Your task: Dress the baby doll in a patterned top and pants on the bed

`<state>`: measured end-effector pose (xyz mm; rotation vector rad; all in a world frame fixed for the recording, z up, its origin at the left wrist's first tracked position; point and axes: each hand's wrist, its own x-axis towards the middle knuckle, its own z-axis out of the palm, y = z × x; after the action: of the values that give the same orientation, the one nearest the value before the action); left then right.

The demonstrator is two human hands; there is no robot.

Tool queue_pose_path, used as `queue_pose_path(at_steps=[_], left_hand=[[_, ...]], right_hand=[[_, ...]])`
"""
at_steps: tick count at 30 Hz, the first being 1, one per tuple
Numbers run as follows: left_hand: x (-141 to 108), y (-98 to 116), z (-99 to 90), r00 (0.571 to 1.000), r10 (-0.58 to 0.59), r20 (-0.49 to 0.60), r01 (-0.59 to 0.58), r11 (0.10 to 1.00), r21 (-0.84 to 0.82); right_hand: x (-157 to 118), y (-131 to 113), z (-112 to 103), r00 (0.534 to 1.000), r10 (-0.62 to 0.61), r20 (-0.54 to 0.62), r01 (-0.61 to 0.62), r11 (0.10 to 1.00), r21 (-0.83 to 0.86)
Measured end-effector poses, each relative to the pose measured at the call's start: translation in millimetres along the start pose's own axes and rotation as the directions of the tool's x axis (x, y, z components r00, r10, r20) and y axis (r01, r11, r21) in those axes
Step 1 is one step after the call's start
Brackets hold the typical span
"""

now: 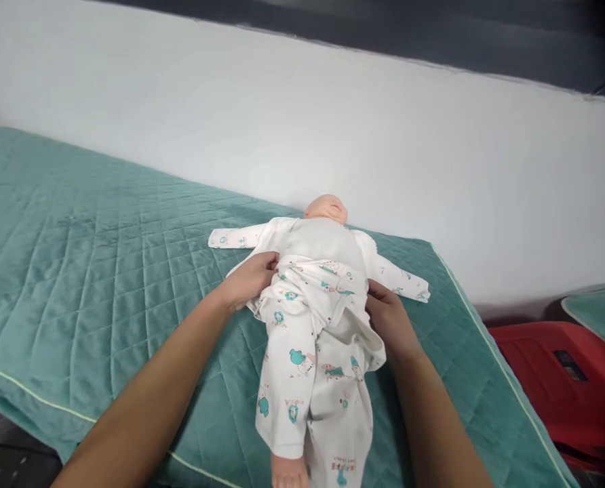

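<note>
A baby doll (327, 207) lies on its back, its head toward the wall. It wears a white top (323, 238) with printed sleeves spread to both sides. White baby trousers (288, 359) with teal animal prints cover its legs and reach up over the belly. At the waist on the left, my left hand (251, 276) pinches the trousers' edge, its fingertips partly hidden by cloth. My right hand (391, 318) is closed on the trousers at the other side of the waist, fingers mostly tucked behind the fabric. One bare foot (289, 471) shows below the left trouser leg; the other leg's end is out of frame.
A teal quilted cover (104, 271) with pale piping lies under the doll. Behind it rises a white wall (282, 108) with a dark band on top. Beyond the right edge stands a red plastic object (551, 379) beside another teal cloth (602, 312).
</note>
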<state>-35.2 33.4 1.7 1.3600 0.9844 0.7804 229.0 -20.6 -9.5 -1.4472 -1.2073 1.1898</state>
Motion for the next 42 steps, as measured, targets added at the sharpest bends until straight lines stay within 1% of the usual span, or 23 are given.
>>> queue_pose_path(at_steps=[3,5,7,9,11,13,15,17,19,21,23,28,29,31,34,36,38,40,42], left_hand=[[3.9,-9.0,3.8,0.999,-0.026,0.023,0.031,0.971,-0.237],[6.7,-13.4,5.3,0.999,-0.045,0.023,0.050,0.949,-0.312],[8.5,-16.3,6.0,0.998,-0.063,0.010,0.063,0.943,-0.327],[8.7,-17.9,6.0,0.998,-0.060,-0.006,0.056,0.958,-0.282],[7.7,-18.6,4.9,0.999,-0.028,-0.026,0.022,0.984,-0.178],[6.1,-18.8,2.9,0.999,0.014,-0.051,-0.016,0.999,-0.042],[4.5,-18.7,0.4,0.996,0.047,-0.075,-0.042,0.996,0.078],[3.4,-18.2,-1.9,0.992,0.071,-0.102,-0.056,0.989,0.139],[2.5,-17.2,-3.4,0.987,0.064,-0.150,-0.045,0.991,0.127],[2.0,-16.1,-3.9,0.978,0.037,-0.207,-0.021,0.997,0.076],[1.7,-15.1,-3.8,0.970,0.018,-0.241,-0.007,0.999,0.050],[1.7,-15.2,-3.0,0.975,0.020,-0.220,-0.003,0.997,0.077],[1.5,-15.4,-2.7,0.973,0.038,-0.228,-0.015,0.995,0.103],[0.6,-15.7,-1.7,0.954,0.133,-0.267,-0.084,0.979,0.184],[-1.8,-14.0,0.7,0.891,0.341,-0.299,-0.258,0.924,0.284],[-4.1,-11.2,2.6,0.855,0.440,-0.275,-0.357,0.883,0.304],[-6.6,-7.8,4.3,0.832,0.503,-0.233,-0.418,0.846,0.333],[-8.5,-5.2,5.6,0.825,0.530,-0.194,-0.434,0.815,0.384],[-9.3,-4.5,6.6,0.817,0.552,-0.169,-0.439,0.783,0.440]], right_hand=[[3.1,-1.1,-1.1,0.999,0.045,-0.019,-0.041,0.984,0.175],[5.2,-0.4,-2.7,0.998,0.070,-0.001,-0.068,0.978,0.197],[6.5,1.1,-4.3,0.997,0.073,0.033,-0.078,0.979,0.191],[6.7,2.7,-5.4,0.995,0.065,0.073,-0.077,0.979,0.190],[5.8,4.0,-6.0,0.994,0.057,0.090,-0.073,0.978,0.196],[4.7,5.1,-6.2,0.995,0.046,0.092,-0.063,0.980,0.188],[4.2,6.4,-6.7,0.995,0.037,0.090,-0.052,0.983,0.174],[5.0,8.6,-7.4,0.996,0.039,0.078,-0.051,0.987,0.154],[7.2,11.7,-8.6,0.998,0.049,0.049,-0.055,0.990,0.128],[10.0,14.9,-9.5,0.998,0.063,0.014,-0.064,0.992,0.111],[12.4,17.5,-9.6,0.997,0.075,-0.011,-0.073,0.991,0.113],[13.7,18.4,-5.8,0.998,0.068,-0.019,-0.065,0.990,0.122],[13.3,17.9,-4.9,0.998,0.065,-0.020,-0.062,0.990,0.125],[12.1,16.6,-3.9,0.998,0.054,-0.034,-0.050,0.992,0.120],[9.7,14.8,-5.6,0.998,0.009,-0.057,-0.003,0.995,0.096],[8.5,14.4,-8.7,0.998,-0.015,-0.053,0.019,0.998,0.067],[8.0,14.7,-11.8,0.998,-0.023,-0.053,0.023,1.000,0.000],[8.1,15.2,-13.2,0.995,-0.046,-0.085,0.038,0.995,-0.092],[7.9,14.8,-11.9,0.986,-0.101,-0.134,0.076,0.981,-0.180]])
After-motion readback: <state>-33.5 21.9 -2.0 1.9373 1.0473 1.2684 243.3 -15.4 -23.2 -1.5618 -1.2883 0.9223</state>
